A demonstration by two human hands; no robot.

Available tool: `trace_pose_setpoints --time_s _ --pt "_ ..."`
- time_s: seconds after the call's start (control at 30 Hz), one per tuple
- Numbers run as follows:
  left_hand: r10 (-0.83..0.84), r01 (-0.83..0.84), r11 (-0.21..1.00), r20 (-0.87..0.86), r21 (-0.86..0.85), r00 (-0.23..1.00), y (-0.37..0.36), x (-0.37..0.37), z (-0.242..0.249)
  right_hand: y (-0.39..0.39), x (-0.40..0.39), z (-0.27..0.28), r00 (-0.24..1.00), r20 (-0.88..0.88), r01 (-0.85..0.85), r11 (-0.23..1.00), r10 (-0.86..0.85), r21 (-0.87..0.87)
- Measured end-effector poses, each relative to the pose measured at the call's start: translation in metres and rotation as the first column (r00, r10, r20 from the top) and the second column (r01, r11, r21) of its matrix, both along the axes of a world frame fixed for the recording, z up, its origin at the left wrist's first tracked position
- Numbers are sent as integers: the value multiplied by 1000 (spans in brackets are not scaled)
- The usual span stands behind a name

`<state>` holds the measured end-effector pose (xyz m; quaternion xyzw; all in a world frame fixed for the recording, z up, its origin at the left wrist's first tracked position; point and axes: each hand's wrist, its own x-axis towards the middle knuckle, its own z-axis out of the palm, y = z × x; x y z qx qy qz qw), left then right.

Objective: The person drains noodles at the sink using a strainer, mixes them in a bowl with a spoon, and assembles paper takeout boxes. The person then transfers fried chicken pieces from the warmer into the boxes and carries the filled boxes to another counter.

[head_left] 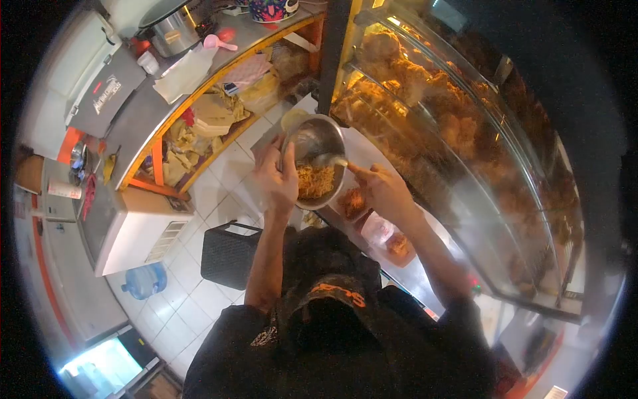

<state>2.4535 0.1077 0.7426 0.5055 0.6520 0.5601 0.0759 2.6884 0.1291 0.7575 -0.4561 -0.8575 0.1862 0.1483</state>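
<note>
A round metal bowl [318, 138] is held tilted in front of me, with yellow-brown noodles [316, 181] gathered in its lower part. My left hand [278, 176] grips the bowl's left side, the thumb up along the rim. At the right rim, my right hand [384, 189] is closed on a utensil with a pale handle [339, 161]; its working end reaches into the bowl, and I cannot make out its kind. Below the bowl, reddish-orange food [352, 201] lies in a clear container on the counter. Another plastic-wrapped portion [397, 245] sits closer to me.
A glass display cabinet [458, 133] with fried pieces stands close on the right. On the left, a counter [143, 126] carries a large pot [174, 36] and a pink scoop [219, 43]. A black basket [229, 256] and a water jug [144, 280] are on the tiled floor.
</note>
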Motion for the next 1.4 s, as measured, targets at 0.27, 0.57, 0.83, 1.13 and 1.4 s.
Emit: trace_pose_setpoints --time_s 0.27,0.57,0.83,1.13,1.4 --pt "-90 103 986 -104 130 991 4 16 -20 -4 -1 -4 992 -106 -61 992 73 113" --pt "55 15 954 -226 299 973 -7 31 -28 -1 21 -1 951 205 -265 953 232 147" --pt "67 -36 952 -92 304 994 -15 45 -43 11 38 -2 895 361 -382 869 262 315" --pt "71 -27 944 -123 328 990 -14 51 -52 20 56 12 797 529 -480 837 291 262" --pt "62 -8 930 -137 368 989 -10 46 -51 -9 47 17 925 368 -194 948 91 252"
